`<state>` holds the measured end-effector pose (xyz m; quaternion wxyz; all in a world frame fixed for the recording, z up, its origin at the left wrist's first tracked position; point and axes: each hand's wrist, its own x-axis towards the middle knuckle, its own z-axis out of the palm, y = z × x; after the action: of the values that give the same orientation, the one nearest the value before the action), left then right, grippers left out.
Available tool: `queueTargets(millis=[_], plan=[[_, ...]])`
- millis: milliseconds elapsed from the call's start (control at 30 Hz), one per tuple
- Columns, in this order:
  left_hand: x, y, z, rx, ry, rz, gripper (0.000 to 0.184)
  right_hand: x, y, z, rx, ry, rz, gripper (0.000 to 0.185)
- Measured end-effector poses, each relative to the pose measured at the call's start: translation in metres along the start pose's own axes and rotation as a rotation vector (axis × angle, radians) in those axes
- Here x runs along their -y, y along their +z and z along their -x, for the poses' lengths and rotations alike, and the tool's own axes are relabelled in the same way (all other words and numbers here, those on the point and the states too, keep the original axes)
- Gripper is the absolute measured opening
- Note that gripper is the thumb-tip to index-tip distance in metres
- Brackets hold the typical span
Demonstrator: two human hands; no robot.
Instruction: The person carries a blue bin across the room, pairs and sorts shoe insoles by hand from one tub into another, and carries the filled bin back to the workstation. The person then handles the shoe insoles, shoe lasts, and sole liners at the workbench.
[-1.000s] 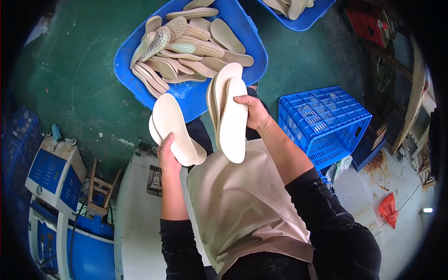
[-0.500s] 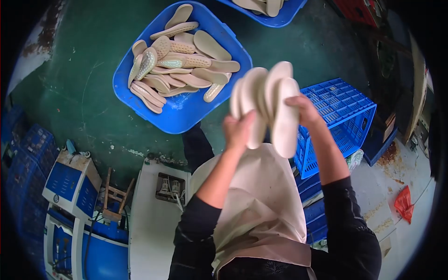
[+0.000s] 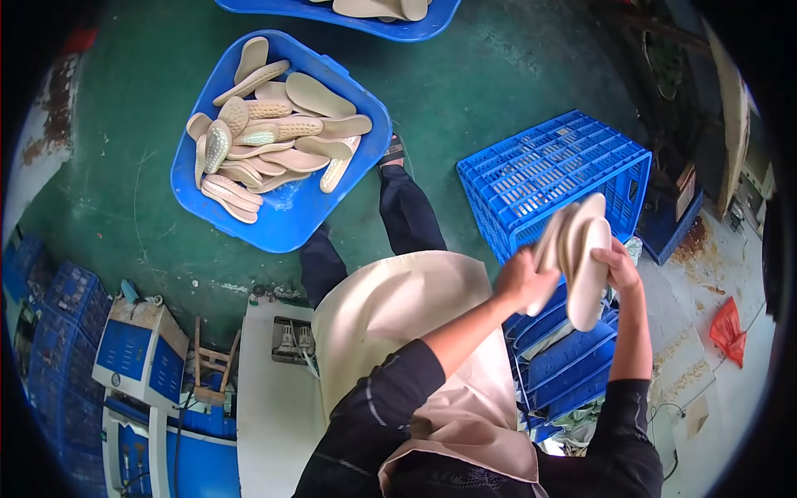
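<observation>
Insoles (image 3: 590,274), pale cream, one bundle, several pieces, slightly blurred, exact count not readable; held upright with a slight tilt, in front of the near right part of the blue crate, contact with the crate not tellable. Left hand (image 3: 521,282): closed around the left side of the bundle, fingertips partly hidden. Right hand (image 3: 617,264): pinching the right-hand insole, thumb on its face, other fingers mostly hidden behind. Blue crate (image 3: 531,170): plastic, latticed, standing on the green floor (image 3: 432,91). Blue trays (image 3: 560,365): stacked, just on the near side of the crate. Apron (image 3: 382,311): beige, worn over dark clothing, nearer than the crate and to its left. Sandal (image 3: 392,152): on a foot, left of the crate. Blue tub (image 3: 286,231): well left of the crate, holding a loose heap of insoles, some smooth, some studded. Second tub (image 3: 415,31): blue, beyond the crate and to its left, cut by the view's edge, also with insoles. Red bag (image 3: 728,332): right of the crate and nearer. White table (image 3: 264,407), wooden frame (image 3: 214,365), blue-and-white machine (image 3: 137,353): all nearer than the crate, far to its left.
</observation>
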<state>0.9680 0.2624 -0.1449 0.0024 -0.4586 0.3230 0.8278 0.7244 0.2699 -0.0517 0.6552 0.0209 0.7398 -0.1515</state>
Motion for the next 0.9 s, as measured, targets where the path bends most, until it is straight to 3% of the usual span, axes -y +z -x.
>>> queueTargets(millis=[33, 100, 133, 233, 300, 333, 367, 433, 467, 500, 567, 633, 667, 700, 767, 800, 833, 867, 900], plan=[[-0.006, 0.008, 0.002, 0.187, -0.042, -0.056, 0.064, -0.007, -0.016, 0.009, -0.043, 0.001, -0.001, 0.051], [0.026, 0.047, 0.003, 0.201, 0.194, -0.186, 0.084, -0.026, -0.054, 0.015, -0.027, 0.068, 0.018, 0.048], [0.033, 0.056, 0.002, 0.258, 0.059, -0.280, 0.093, -0.047, -0.076, 0.007, -0.071, 0.111, 0.054, 0.046], [0.016, 0.022, -0.005, 0.310, -0.102, -0.162, 0.093, -0.117, -0.134, -0.050, -0.176, 0.138, 0.318, 0.037], [0.037, 0.001, -0.015, 0.202, -0.068, -0.086, 0.076, -0.148, -0.153, -0.096, -0.335, 0.122, 1.322, 0.029], [0.060, -0.008, -0.024, 0.179, -0.052, 0.077, 0.071, -0.154, -0.144, -0.106, -0.491, 0.029, 1.378, 0.026], [0.083, -0.019, -0.035, 0.156, -0.030, 0.238, 0.065, -0.129, -0.104, -0.102, -0.458, -0.056, 1.364, 0.028], [0.062, -0.085, -0.040, 0.238, -0.252, 0.273, 0.065, -0.065, -0.009, -0.091, -0.384, -0.220, 1.338, 0.032], [0.050, -0.120, -0.034, 0.253, -0.361, 0.335, 0.067, -0.046, 0.038, -0.083, -0.268, -0.304, 1.405, 0.026], [0.045, -0.149, -0.026, 0.233, -0.441, 0.485, 0.074, -0.027, 0.084, -0.076, -0.151, -0.392, 1.462, 0.021], [0.050, -0.194, -0.015, 0.459, -0.618, 0.716, 0.096, -0.001, 0.179, -0.065, 0.181, -0.707, 1.245, 0.028], [0.074, -0.225, 0.010, 0.627, -0.496, 0.932, 0.110, -0.010, 0.260, -0.072, 0.412, -1.068, 1.094, 0.028], [0.054, -0.242, 0.034, 0.515, -0.507, 0.948, 0.114, -0.022, 0.299, -0.077, 0.503, -1.172, 1.094, 0.024], [0.070, -0.255, 0.049, 0.514, -0.411, 1.074, 0.112, -0.026, 0.330, -0.088, 0.814, -1.159, 1.017, 0.026], [0.092, -0.283, 0.081, 0.334, -0.350, 1.144, 0.103, -0.037, 0.395, -0.098, 0.889, -1.208, 0.955, 0.024], [0.109, -0.292, 0.095, 0.355, -0.238, 1.322, 0.091, -0.039, 0.426, -0.105, 1.074, -1.099, 0.845, 0.022], [0.124, -0.305, 0.100, 0.351, -0.236, 1.333, 0.091, -0.042, 0.454, -0.113, 1.244, -0.975, 0.734, 0.020], [0.141, -0.318, 0.101, 0.222, -0.211, 1.348, 0.084, -0.048, 0.476, -0.124, 1.252, -0.966, 0.747, 0.020], [0.157, -0.330, 0.099, 0.096, -0.187, 1.364, 0.078, -0.056, 0.496, -0.136, 1.106, -0.825, 0.526, 0.016]])
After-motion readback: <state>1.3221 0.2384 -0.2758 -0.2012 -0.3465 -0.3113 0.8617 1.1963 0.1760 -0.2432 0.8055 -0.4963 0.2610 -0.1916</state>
